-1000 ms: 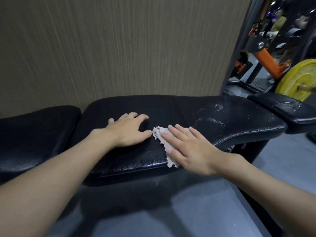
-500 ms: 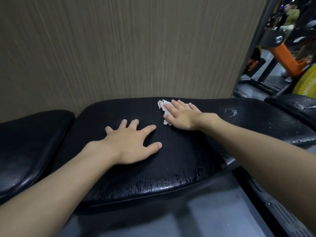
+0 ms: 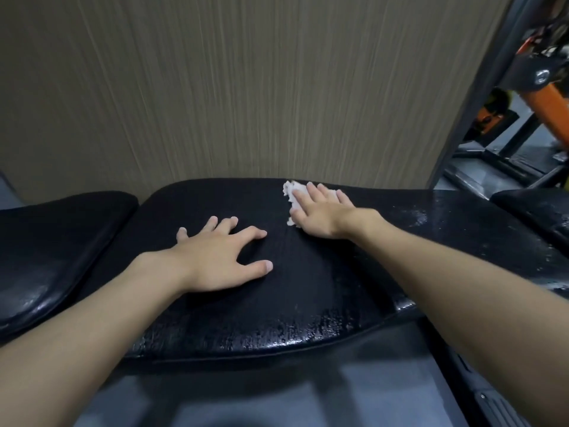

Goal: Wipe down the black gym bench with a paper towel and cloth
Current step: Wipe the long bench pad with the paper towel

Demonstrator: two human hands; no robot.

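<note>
The black gym bench [image 3: 308,297] stretches across the view, its padded top cracked and shiny along the near edge. My right hand [image 3: 321,212] lies flat with straight fingers on a crumpled white paper towel [image 3: 291,192], pressing it to the pad near the bench's far edge. The towel shows only at the hand's left side and between the fingers. My left hand [image 3: 221,257] rests palm down on the pad's middle, fingers spread, holding nothing. White wet streaks [image 3: 415,217] mark the pad to the right of my right hand.
A second black pad [image 3: 52,245] adjoins on the left and another [image 3: 535,208] on the right. A beige wood-grain wall [image 3: 246,87] stands right behind the bench. Orange and black gym machines [image 3: 529,97] are at the far right. Grey floor [image 3: 246,399] lies below.
My right hand slid the paper towel from the near edge of the pad across to its far edge. My left hand stayed planted on the pad; the view shifted closer.
</note>
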